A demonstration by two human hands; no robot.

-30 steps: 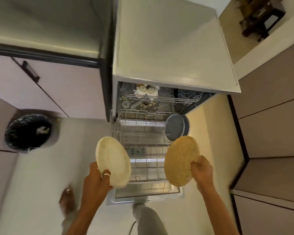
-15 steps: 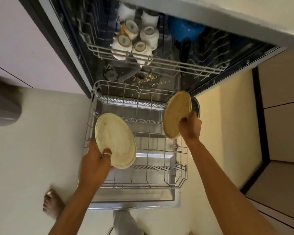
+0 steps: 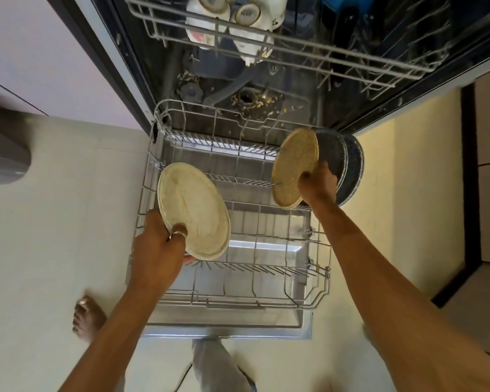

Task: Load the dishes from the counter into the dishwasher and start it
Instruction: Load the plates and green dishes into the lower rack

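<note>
Lowering the tan plate (image 3: 294, 165) toward the far right corner of the lower rack (image 3: 306, 295), the right hand (image 3: 317, 183) has carried it down from where it was held a second ago, well above the rack. Half a second ago it was nearing that corner, and now it stands almost on edge just beside the two dark plates (image 3: 348, 165) already slotted there. The right hand pinches the plate's lower rim with its fingers curled behind. Whether the plate has dropped between the tines or hangs just over them cannot be told. The left hand (image 3: 159, 247) grips the pale plate (image 3: 193, 210) at its near rim, thumb across the face. That plate has kept its place over the rack's left edge, tilted and clear of the wires. Cups (image 3: 246, 15) sit mouth-down in the upper rack (image 3: 294, 49) further in. By my reading, the tan plate is at the point of being seated, so the right hand needs only to feel it settle before letting go. The pale plate should follow into a free slot. After that any remaining dishes have to go in, the rack pushed in, the door shut and the machine started, so the task is only partway along.
</note>
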